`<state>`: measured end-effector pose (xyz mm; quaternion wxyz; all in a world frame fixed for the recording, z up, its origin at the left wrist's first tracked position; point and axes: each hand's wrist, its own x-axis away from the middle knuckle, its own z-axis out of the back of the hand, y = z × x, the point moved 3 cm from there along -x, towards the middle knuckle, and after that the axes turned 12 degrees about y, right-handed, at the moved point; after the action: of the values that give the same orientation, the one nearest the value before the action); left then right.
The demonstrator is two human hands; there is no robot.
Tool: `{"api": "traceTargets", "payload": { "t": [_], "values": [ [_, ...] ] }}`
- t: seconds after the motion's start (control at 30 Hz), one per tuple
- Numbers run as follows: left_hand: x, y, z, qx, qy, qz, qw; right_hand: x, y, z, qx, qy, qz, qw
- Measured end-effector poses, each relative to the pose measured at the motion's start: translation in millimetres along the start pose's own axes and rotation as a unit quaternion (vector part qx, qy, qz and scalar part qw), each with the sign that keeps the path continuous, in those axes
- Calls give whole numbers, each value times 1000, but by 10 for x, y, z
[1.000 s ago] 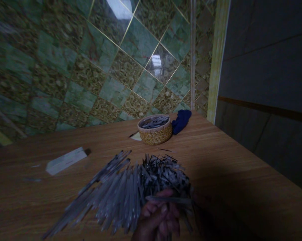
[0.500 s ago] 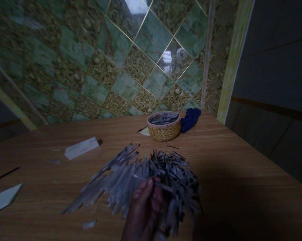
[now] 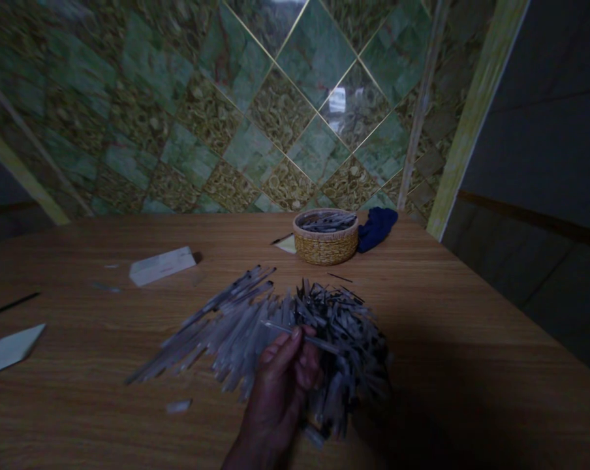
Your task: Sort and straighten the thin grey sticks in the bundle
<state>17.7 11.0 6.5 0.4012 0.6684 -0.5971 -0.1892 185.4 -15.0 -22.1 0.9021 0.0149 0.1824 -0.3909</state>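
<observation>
My left hand (image 3: 282, 382) comes up from the bottom middle, thumb pressed against curled fingers. It pinches a slim translucent plastic stick (image 3: 319, 342), held nearly level with its pale pointed end to the left. Under and right of the hand spreads a jumbled pile of similar sticks with dark ends (image 3: 358, 339). To the left, more translucent sticks (image 3: 236, 333) lie fanned out roughly side by side. The dim light hides exactly what kind of stick they are. My right hand is out of view.
Behind the pile stands a round woven basket (image 3: 327, 250) with similar sticks inside, beside a dark blue cloth (image 3: 377, 228). A white box-like packet (image 3: 162, 265), a pale paper piece (image 3: 11, 350) and a dark thin stick (image 3: 11, 305) lie on the wooden table (image 3: 471, 339). A tiled wall rises behind.
The view has tilted slightly, so the table's things sit a little higher in the picture. My left hand keeps its pinch on the stick, in nearly the same place over the pile.
</observation>
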Motion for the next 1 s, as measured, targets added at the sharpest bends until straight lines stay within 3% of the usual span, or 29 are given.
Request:
{"api": "traceTargets", "payload": {
  "t": [0.2, 0.33, 0.4, 0.5, 0.57, 0.73, 1.0],
  "values": [
    [-8, -43, 34, -2, 4, 8, 1000, -88, 260, 115, -142, 23, -127, 981],
    [-3, -94, 27, -12, 5, 6, 1000, -167, 236, 115, -245, 18, -193, 950],
    [-9, -121, 19, -29, -1, 6, 1000, -203, 181, 88, -375, 4, -267, 888],
    [-19, -153, 21, -49, -3, 8, 999, -228, 101, 35, -545, -12, -350, 762],
    [-19, -167, 33, -54, 2, 9, 999, -231, 77, -17, -575, -20, -357, 736],
    [-3, -215, 59, -50, 5, 14, 999, -214, 86, -224, -591, -12, -358, 723],
    [4, -282, 54, -82, -3, 2, 997, -220, 57, -222, -548, -4, -344, 762]
  ]
}}
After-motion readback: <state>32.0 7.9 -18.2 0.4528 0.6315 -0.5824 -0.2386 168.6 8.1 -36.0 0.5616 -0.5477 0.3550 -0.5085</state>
